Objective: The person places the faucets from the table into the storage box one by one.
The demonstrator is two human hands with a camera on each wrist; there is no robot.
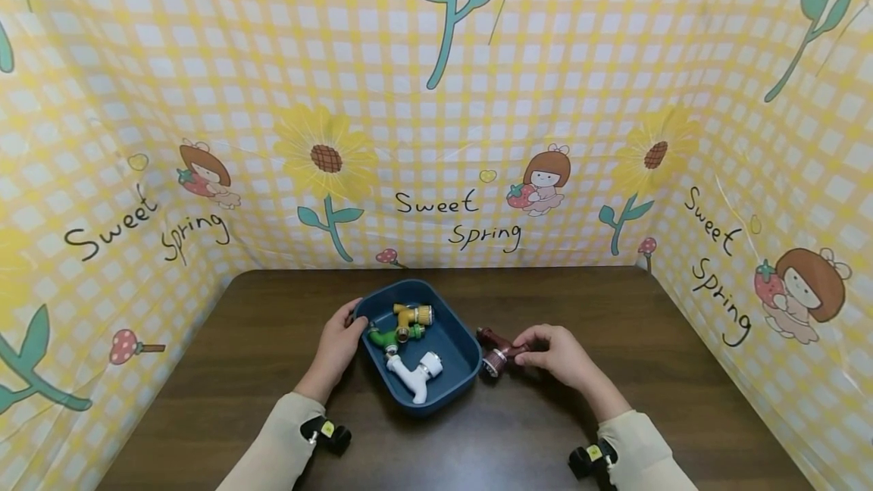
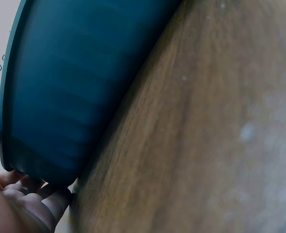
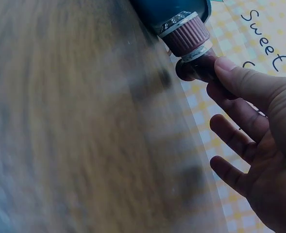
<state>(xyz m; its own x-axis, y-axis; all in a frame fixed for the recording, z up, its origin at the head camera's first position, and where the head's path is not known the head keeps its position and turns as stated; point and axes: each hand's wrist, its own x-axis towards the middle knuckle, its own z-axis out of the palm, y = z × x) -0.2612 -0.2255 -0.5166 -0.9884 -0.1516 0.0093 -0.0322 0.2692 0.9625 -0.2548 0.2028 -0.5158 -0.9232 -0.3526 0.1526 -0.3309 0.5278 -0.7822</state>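
A dark blue plastic basin [image 1: 455, 347] sits on the table, holding a yellow tap [image 1: 405, 318], a green tap [image 1: 385, 339] and a white tap [image 1: 411, 377]. My left hand [image 1: 340, 333] grips its far left rim, the thumb over the edge; in the left wrist view the other fingers lie against the basin's outer wall [image 2: 60, 97]. Just off the basin's right side, my right hand [image 1: 562, 356] pinches a dark reddish-brown tap [image 1: 495, 354] between thumb and forefinger. The right wrist view shows the tap's ribbed collar [image 3: 189, 38] towards the basin and the other fingers loosely spread.
The brown wooden table [image 1: 273, 309] extends around the basin. Yellow checked cloth [image 1: 436, 142] with printed flowers and figures hangs along the back and both sides. Black wrist cameras [image 1: 334, 436] are strapped over both sleeves.
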